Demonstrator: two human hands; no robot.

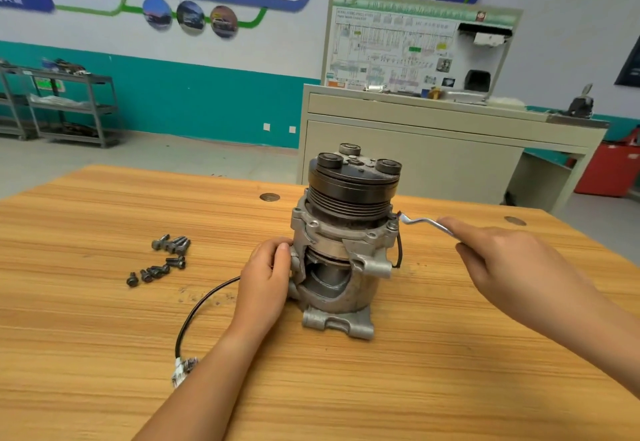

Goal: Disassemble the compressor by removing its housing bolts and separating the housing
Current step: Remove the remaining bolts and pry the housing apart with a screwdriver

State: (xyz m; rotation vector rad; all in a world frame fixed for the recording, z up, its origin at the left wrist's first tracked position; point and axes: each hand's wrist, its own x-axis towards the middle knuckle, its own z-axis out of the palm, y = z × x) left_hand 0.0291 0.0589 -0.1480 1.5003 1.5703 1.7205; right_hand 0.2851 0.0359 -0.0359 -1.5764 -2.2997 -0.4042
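Note:
A grey cutaway compressor (341,243) stands upright on the wooden table (104,354), its black pulley and clutch (353,184) on top. My left hand (265,281) grips the left side of the housing, fingers curled against it. My right hand (498,250) holds a bent silver wrench (424,222); the wrench's far end sits on a bolt (393,225) at the right of the upper flange. Several removed dark bolts (162,258) lie loose on the table to the left.
A black cable (201,305) runs from the compressor behind my left wrist to a white connector (181,369) near my forearm. Beyond the table stand a beige training bench with a wiring board (415,56), metal shelves (69,104) and a red bin (609,170).

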